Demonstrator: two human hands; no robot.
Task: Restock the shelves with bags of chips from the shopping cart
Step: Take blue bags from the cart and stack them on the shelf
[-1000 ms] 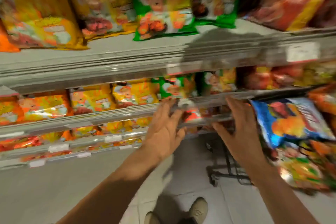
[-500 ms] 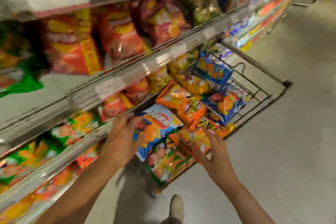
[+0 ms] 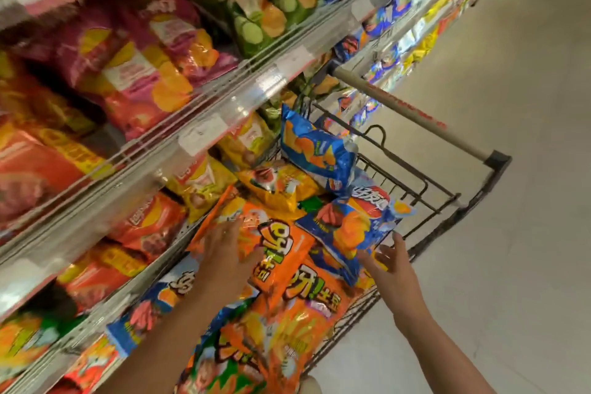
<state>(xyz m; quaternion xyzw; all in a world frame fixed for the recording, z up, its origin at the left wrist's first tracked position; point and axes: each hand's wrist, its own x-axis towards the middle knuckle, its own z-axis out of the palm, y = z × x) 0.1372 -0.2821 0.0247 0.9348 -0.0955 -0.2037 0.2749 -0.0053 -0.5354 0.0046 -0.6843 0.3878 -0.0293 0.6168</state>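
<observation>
- Bags of chips fill the wire shopping cart [image 3: 447, 211], which stands right beside the shelves [image 3: 224, 105] on the pale floor [image 3: 511, 265].
- Left hand [image 3: 224, 253] lies flat, fingers straight and spread, on an orange chip bag [image 3: 281, 253] near the top of the heap.
- Right hand [image 3: 391, 265] is spread wide with relaxed fingers, its fingertips at the lower edge of a blue chip bag [image 3: 355, 227]; whether they touch it I cannot tell.
- Another blue bag [image 3: 316, 150] stands tilted at the cart's far end, next to a yellow bag [image 3: 278, 182].
- Cart handle [image 3: 409, 115] runs at a slant above the basket.
- Shelf rows hold red, pink, green and yellow chip bags, blurred.
</observation>
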